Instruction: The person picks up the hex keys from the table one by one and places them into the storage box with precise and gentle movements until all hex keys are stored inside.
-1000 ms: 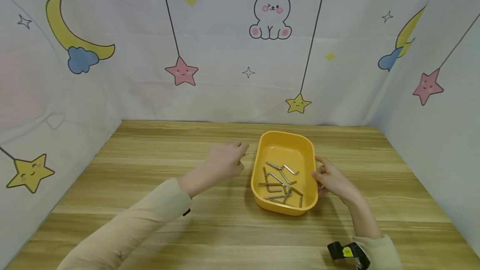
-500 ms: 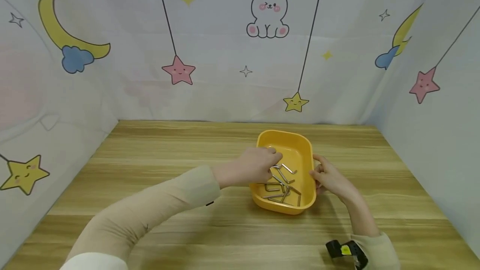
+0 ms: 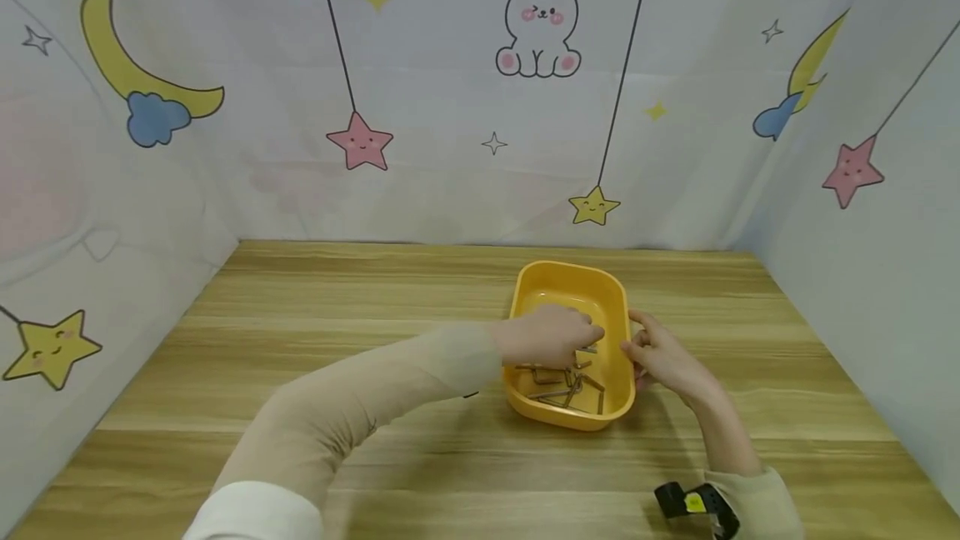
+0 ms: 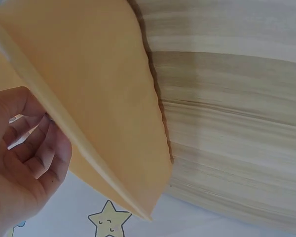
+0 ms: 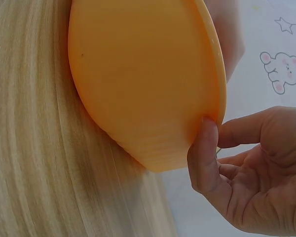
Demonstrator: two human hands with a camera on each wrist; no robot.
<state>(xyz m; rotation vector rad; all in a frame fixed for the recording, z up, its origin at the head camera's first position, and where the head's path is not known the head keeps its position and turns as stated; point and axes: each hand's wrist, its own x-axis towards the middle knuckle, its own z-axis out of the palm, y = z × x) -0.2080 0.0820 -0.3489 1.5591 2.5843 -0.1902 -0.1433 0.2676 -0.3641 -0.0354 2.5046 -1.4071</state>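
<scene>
A yellow plastic tray (image 3: pixel 558 418) stands right of centre on the table, with several L-shaped metal hex keys (image 3: pixel 548 394) lying loose toward its near end. My left hand (image 3: pixel 551 336) reaches over its left rim, above the keys, and hides some of them. In the left wrist view, that hand's thumb and fingers (image 4: pixel 52 143) are bent together in a pinch behind the tray's edge, a small dark tip showing between them. On the right side, my right hand (image 3: pixel 663 361) grips the tray's rim, its thumb (image 5: pixel 203 153) flat against the outer wall.
The wood-grain table (image 3: pixel 360 290) is bounded at the back and sides by white cloth walls (image 3: pixel 450 190) printed with stars, moons and a rabbit. A black wrist camera (image 3: pixel 693 502) sits at the right sleeve.
My left hand, earlier left of the tray with a hex key's shiny end at its fingertips, has moved right, over the rim and above the keys. My right hand keeps its grip.
</scene>
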